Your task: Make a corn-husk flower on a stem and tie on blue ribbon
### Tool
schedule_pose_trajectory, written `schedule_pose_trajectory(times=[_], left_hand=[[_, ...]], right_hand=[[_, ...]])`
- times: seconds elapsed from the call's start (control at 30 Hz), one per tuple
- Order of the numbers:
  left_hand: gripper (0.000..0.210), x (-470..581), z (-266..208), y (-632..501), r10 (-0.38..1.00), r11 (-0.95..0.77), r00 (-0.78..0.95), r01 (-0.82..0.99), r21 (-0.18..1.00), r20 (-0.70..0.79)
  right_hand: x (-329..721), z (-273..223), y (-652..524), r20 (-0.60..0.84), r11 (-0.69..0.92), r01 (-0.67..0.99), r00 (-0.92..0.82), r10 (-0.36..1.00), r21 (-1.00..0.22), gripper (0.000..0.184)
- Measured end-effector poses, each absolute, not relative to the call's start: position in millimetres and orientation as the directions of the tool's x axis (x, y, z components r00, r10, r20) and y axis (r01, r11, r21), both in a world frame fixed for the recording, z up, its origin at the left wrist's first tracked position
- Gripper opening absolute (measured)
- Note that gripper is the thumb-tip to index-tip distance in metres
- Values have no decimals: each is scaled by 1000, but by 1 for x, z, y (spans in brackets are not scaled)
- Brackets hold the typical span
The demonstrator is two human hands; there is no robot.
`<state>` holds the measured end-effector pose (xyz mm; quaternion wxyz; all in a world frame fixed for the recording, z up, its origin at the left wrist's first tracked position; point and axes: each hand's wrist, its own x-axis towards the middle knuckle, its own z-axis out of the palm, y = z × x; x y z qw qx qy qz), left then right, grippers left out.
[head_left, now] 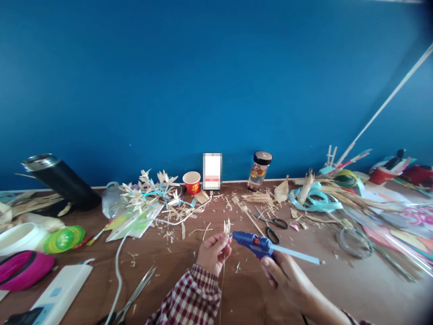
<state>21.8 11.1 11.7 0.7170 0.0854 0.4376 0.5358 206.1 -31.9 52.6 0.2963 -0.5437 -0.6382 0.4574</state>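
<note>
Left grip (pixel 214 253): thumb and fingertips pinched together on the base of a small pale petalled piece (pixel 227 228), held upright over the middle of the table (pixel 250 293).
Right grip (pixel 287 271): wrapped around the handle of a blue glue gun (pixel 252 243), right of the left grip.
Nozzle: pointed left, just beside the base of the petalled piece; whether they touch, I cannot tell.
Glue stick (pixel 297 254): pale, sticking out of the gun's back toward the table's right edge.
Thin strand (pixel 221 293): below the left grip, running down toward the near edge.
Far edge, along the blue wall (pixel 216 81): a red paper cup (pixel 191 182) and a black-lidded jar (pixel 259 170), both upright.
Flower bunch (pixel 142 192): pale petals on light-blue stems, left of the cup.
Black-handled scissors (pixel 272 225): open, beyond the glue gun, among scattered shavings.
Turquoise ribbon (pixel 321 201): looped, toward the far right corner.
Near left corner: a white power strip (pixel 62 293), with a magenta roll (pixel 29 270) beside it.
Silver-bladed scissors (pixel 135 293): at the near edge, left of the checked sleeve (pixel 192 298).
White cable (pixel 118 262): curving between the power strip and these scissors.
</note>
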Motion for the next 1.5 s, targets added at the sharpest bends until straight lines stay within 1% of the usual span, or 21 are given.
schedule_pose_trajectory(times=[0.47, 0.7, 0.9, 1.1, 1.27, 1.4, 1.5], left_hand=[[14, 22, 12, 10, 840, 417, 41, -686, 596, -540], [18, 23, 15, 11, 836, 422, 42, -685, 593, -546], [16, 23, 14, 11, 835, 422, 37, -683, 595, -549], [18, 22, 14, 11, 829, 431, 39, -680, 594, -557], [19, 22, 13, 12, 842, 418, 40, -680, 602, -539], [19, 22, 13, 11, 838, 421, 40, -684, 596, -545], [20, 21, 14, 11, 837, 415, 34, -691, 592, -546]], right_hand=[[209, 44, -32, -128, -7, 418, -263, 956, -909, 32], [207, 44, -29, -133, -15, 407, -262, 956, -913, 30], [208, 48, -30, -128, 10, 466, -262, 957, -885, 30], [206, 49, -28, -135, 0, 425, -286, 949, -905, 31], [206, 48, -28, -130, 10, 445, -284, 950, -896, 30], [206, 47, -28, -134, -8, 418, -273, 952, -908, 31], [205, 46, -28, -141, -5, 431, -284, 948, -902, 30]])
